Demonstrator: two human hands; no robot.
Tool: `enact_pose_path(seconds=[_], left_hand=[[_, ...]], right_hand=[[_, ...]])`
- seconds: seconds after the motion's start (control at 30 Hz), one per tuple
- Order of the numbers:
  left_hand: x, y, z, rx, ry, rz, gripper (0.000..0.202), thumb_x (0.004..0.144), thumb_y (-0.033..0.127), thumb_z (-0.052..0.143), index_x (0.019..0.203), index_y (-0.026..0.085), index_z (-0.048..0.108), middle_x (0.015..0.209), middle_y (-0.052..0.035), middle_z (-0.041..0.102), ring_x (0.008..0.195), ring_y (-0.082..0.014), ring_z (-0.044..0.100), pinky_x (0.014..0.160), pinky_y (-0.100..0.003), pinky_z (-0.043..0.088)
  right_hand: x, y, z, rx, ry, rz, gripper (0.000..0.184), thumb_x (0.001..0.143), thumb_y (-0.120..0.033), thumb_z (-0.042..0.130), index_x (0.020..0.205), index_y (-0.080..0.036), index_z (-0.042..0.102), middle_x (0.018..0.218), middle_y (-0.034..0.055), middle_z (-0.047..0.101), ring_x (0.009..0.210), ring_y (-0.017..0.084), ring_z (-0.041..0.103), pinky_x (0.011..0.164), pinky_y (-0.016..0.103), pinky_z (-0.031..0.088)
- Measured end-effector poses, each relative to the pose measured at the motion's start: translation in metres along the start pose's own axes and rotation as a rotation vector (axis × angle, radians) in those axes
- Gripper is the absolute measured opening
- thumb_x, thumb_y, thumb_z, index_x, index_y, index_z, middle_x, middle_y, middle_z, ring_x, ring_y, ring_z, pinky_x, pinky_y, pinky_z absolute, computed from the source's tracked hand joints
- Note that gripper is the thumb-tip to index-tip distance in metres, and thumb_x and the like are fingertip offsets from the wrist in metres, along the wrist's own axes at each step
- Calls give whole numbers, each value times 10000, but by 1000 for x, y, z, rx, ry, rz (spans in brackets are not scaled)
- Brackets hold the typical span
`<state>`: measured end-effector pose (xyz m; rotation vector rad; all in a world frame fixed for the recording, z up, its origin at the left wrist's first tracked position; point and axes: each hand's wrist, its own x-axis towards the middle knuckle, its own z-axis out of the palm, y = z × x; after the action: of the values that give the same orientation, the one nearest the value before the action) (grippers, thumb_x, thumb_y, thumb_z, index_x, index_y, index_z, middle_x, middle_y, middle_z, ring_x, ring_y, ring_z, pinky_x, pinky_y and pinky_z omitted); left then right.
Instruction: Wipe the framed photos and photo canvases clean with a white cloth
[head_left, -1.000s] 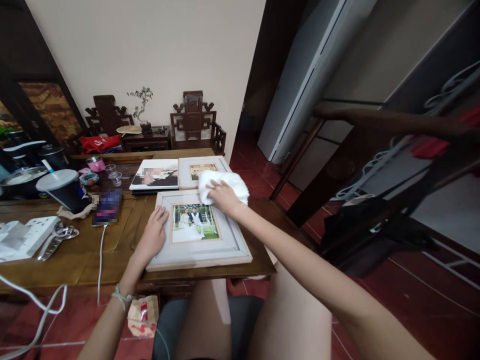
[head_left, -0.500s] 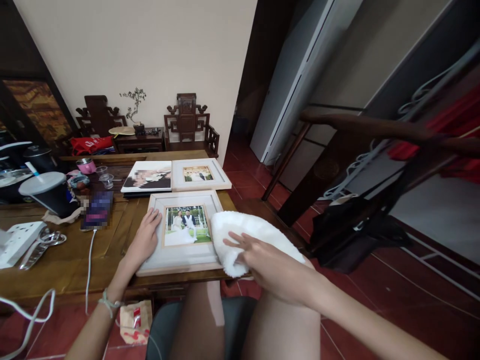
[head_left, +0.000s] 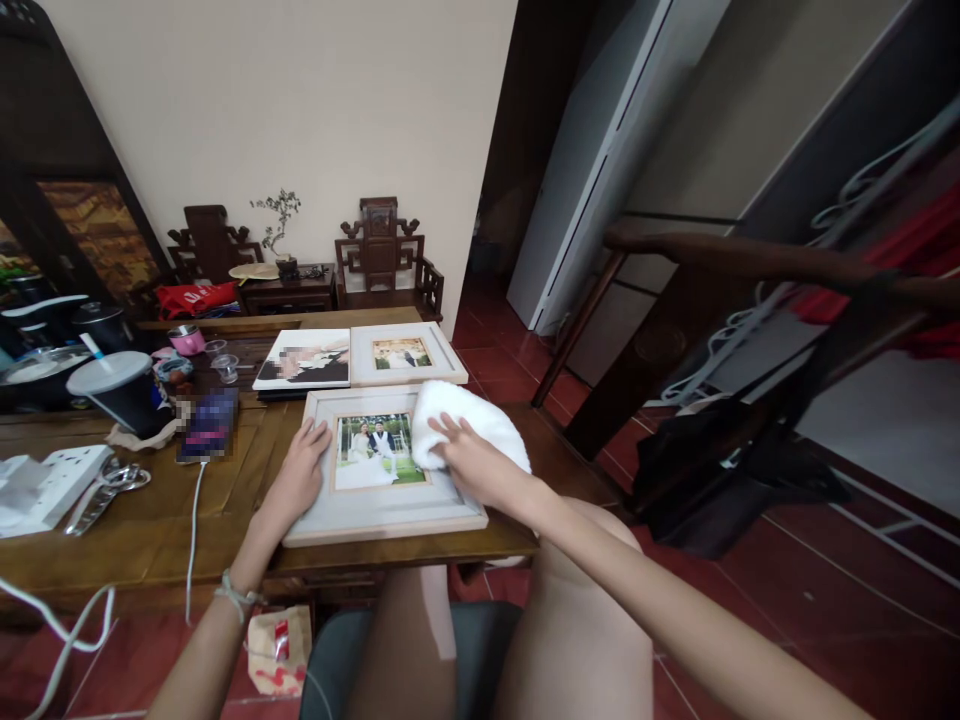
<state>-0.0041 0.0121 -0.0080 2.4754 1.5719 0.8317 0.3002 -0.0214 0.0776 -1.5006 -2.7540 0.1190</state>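
Note:
A pale picture frame with a photo of two people lies flat near the table's front edge. My left hand is at its left side, fingers curled over the rim and holding it. In my right hand is a fluffy white cloth, pressed onto the right part of the frame. The cloth covers the frame's upper right corner and touches the photo's right edge. Part of the right fingers sinks into the cloth and is hidden.
Behind the frame lie a second framed photo and a photo panel. To the left are a lidded cup with a straw, a phone on a white cable, and a power strip. A wooden chair stands at the right.
My right hand has moved the cloth up and left, from the frame's right edge to its upper right part. The frame's lower right corner is now uncovered. My left hand stays on the rim.

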Motion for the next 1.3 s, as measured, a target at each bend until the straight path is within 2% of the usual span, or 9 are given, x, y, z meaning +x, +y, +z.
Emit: enact_pose_path(seconds=[0.2,0.3,0.43,0.7,0.83,0.97,1.13,1.23,1.3], left_hand=[[-2,1,3,-9,48,-22,595,805,14,338,1364,72,533,1456,-179,493,1447,-274,321,1193,-523,277],[-2,2,3,-24,57,-26,559,838,52,350,1363,95,537,1458,-167,492,1444,-277,328,1192,-528,276],[-2,3,1,-38,30,-32,505,871,95,360,1336,87,556,1457,-181,486,1452,-291,306,1187,-540,277],[-1,6,-3,-57,21,-36,466,908,128,345,1314,93,571,1450,-185,491,1452,-290,305,1178,-547,290],[-1,8,-2,-39,24,-48,466,915,129,327,1302,54,575,1445,-204,493,1447,-295,315,1180,-530,295],[-2,9,-1,-42,45,-46,461,910,133,342,1308,96,573,1450,-169,498,1447,-274,321,1183,-516,298],[-3,8,2,-44,77,-49,452,917,160,338,1302,105,568,1440,-160,511,1437,-257,342,1189,-504,289],[-4,7,3,-39,88,-43,461,917,164,344,1329,118,544,1454,-157,495,1435,-253,346,1187,-512,288],[-4,6,3,-38,73,-36,463,921,166,343,1338,117,535,1463,-161,485,1440,-257,335,1185,-521,286]], right_hand=[[-84,-37,-8,180,-87,-97,471,695,68,464,1044,-109,726,1504,196,407,1441,322,286,1171,501,307],[-98,-50,-7,285,-74,-140,493,688,71,454,1011,-166,742,1499,129,439,1434,275,320,1188,469,293],[-66,-46,5,222,-13,-158,468,692,51,496,1045,-135,740,1518,130,414,1458,315,256,1200,508,248],[53,7,-8,-161,220,54,508,838,61,417,1261,-112,639,1608,166,205,1464,416,179,1140,622,260],[70,5,0,-185,172,-20,517,810,65,471,1236,-156,663,1559,158,346,1430,394,297,1128,620,273],[31,-21,9,-160,75,-142,431,777,15,544,1145,-131,714,1504,176,433,1378,411,381,1125,601,293],[-49,-60,-15,10,-123,-246,386,775,-18,540,1084,-152,730,1442,170,515,1308,387,484,1033,512,452],[-70,-76,-19,99,-147,-268,421,743,-35,579,1102,-202,722,1499,137,455,1364,399,418,1080,554,401],[-66,-79,-11,116,-113,-252,464,739,-34,569,1156,-192,697,1535,143,398,1414,415,323,1122,593,326]])
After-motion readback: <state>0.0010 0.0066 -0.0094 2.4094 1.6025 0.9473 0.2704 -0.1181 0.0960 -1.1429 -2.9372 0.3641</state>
